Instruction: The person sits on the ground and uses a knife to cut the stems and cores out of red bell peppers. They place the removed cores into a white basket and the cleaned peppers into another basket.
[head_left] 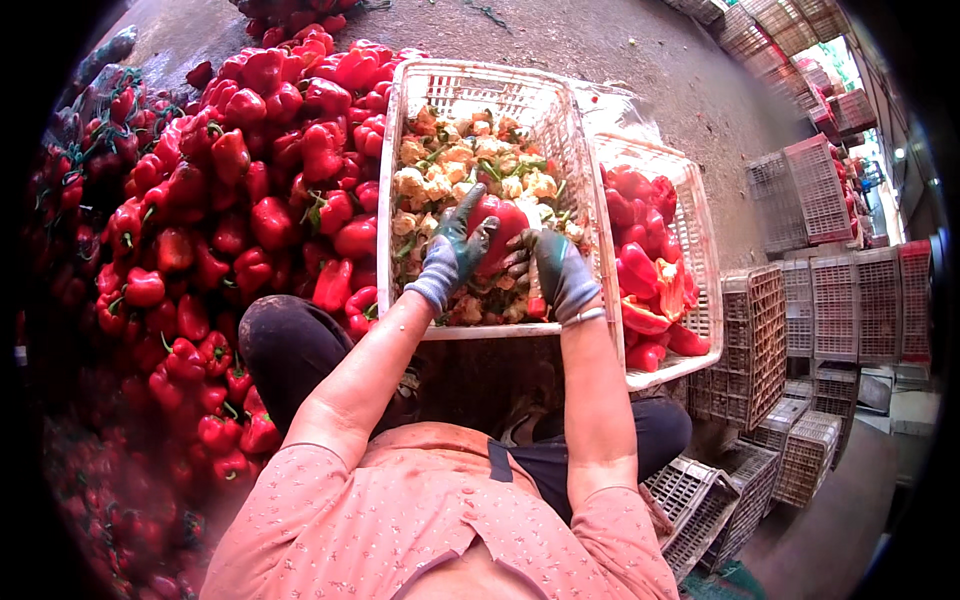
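Note:
Over a white plastic crate (398, 150), a large red bell pepper (503, 222) sits between my two gloved hands. My left hand (462, 245) grips it from the left, the forefinger stretched along its side. On the pepper's right, my right hand (560, 268) is closed with its fingers curled in against the pepper. Whether a small tool is in that hand is hidden. Beneath them the crate holds many cut-out pepper cores (440, 180), pale and seedy with green stems.
A big heap of whole red peppers (270, 220) lies to my left. Close on the right stands a second white crate (708, 290) with hollowed red peppers (640, 275). Stacked crates (750, 345) line the right side. My knees flank the core crate's near end.

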